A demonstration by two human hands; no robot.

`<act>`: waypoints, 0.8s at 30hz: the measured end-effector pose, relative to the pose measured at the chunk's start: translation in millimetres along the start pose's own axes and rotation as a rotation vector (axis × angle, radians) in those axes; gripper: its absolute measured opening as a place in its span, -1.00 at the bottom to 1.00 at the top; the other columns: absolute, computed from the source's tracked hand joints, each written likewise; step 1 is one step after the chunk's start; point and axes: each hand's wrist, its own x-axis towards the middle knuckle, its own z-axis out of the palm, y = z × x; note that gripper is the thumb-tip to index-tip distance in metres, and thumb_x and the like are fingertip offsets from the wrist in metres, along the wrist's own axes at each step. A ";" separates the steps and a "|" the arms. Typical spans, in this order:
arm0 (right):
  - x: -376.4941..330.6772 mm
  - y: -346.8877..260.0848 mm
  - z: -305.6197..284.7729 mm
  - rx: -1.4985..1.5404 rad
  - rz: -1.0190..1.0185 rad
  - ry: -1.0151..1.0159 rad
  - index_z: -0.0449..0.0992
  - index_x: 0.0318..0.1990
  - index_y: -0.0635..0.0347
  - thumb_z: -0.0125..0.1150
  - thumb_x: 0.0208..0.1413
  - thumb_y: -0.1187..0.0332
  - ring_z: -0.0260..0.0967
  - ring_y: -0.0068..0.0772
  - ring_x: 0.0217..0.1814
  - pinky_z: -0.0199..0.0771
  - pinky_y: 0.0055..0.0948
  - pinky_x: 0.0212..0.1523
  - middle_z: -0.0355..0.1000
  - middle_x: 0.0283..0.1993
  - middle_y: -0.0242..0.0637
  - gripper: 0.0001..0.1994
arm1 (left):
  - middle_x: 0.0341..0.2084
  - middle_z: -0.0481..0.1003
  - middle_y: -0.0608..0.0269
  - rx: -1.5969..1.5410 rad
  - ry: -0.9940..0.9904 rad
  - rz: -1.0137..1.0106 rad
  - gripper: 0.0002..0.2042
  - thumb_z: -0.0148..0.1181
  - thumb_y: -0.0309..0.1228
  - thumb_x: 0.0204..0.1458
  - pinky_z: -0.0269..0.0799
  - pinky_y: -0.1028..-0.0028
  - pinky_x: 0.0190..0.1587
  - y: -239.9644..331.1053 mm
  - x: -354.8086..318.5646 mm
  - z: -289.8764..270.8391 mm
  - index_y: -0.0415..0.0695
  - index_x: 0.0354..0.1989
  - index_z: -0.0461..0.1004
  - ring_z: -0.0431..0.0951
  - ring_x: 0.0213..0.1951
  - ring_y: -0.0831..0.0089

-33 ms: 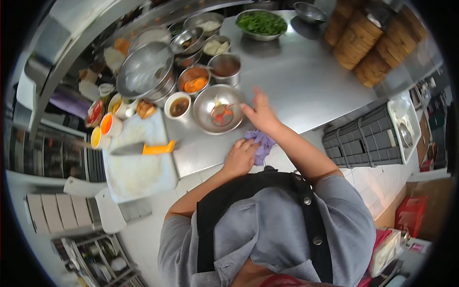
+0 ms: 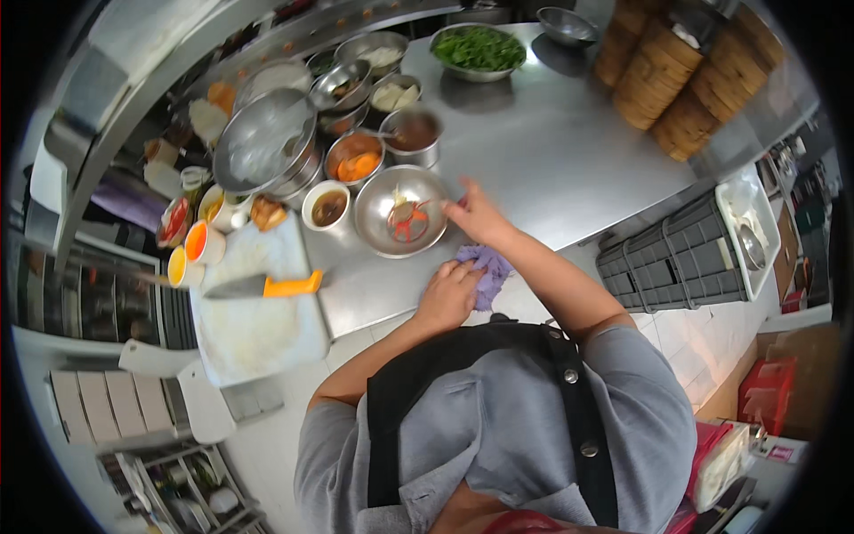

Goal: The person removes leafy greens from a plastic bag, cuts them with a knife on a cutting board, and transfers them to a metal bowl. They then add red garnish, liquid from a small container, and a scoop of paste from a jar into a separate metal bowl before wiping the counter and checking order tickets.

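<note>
A shallow metal bowl (image 2: 382,233) stands near the counter's front edge, with red-orange strips, pale bits and a small brown heap inside. My right hand (image 2: 481,219) is at its right rim, thumb and forefinger apart; whether the thumb touches the rim I cannot tell. Below it, my left hand (image 2: 452,292) is closed on a crumpled purple cloth (image 2: 488,278) at the counter edge. Left of the bowl sits a white cup (image 2: 328,206) of brown liquid. Farther left, a knife (image 2: 262,286) with a yellow handle lies on a white cutting board (image 2: 258,334).
Behind the bowl are a pot (image 2: 416,141) of dark sauce, a bowl of orange pieces (image 2: 358,165) and a large metal bowl (image 2: 265,142). Leafy greens (image 2: 480,49) fill a bowl at the back. Bamboo steamers (image 2: 658,80) stand back right; a grey crate (image 2: 672,258) is beside the counter.
My right hand's fingers have come slightly down and nearer the bowl's rim. The counter items appear shifted a little with the view; my left hand stays on the cloth.
</note>
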 end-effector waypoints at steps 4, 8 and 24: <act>5.9 19.6 -2.3 0.282 0.244 -0.237 0.34 -0.14 0.43 -0.04 0.08 0.29 0.38 -0.37 -0.62 0.40 -0.37 -0.67 0.42 -0.47 -0.12 -0.67 | -0.01 0.36 0.03 -0.084 -0.065 0.067 -0.50 0.18 -0.52 -0.19 0.22 0.23 0.15 3.3 28.7 8.1 -0.13 0.06 0.39 0.29 0.03 0.02; 3.6 30.7 -24.9 0.327 0.273 -0.263 0.37 -0.32 0.39 -0.07 0.07 0.32 0.34 -0.42 -0.69 0.37 -0.43 -0.71 0.37 -0.62 -0.22 -0.75 | 0.01 0.33 0.01 -0.122 -0.097 0.063 -0.49 0.18 -0.50 -0.19 0.18 0.19 0.17 5.3 45.9 10.5 -0.12 0.06 0.39 0.27 0.06 0.01; 259.5 77.2 -287.8 0.252 0.017 0.075 0.36 -0.41 0.39 -0.07 0.08 0.34 0.32 -0.43 -0.71 0.32 -0.46 -0.72 0.38 -0.63 -0.20 -0.77 | -0.09 0.38 0.15 0.186 0.166 -0.373 -0.42 0.30 -0.46 -0.36 0.34 0.26 0.03 13.7 72.8 20.5 0.02 0.00 0.40 0.35 -0.03 0.09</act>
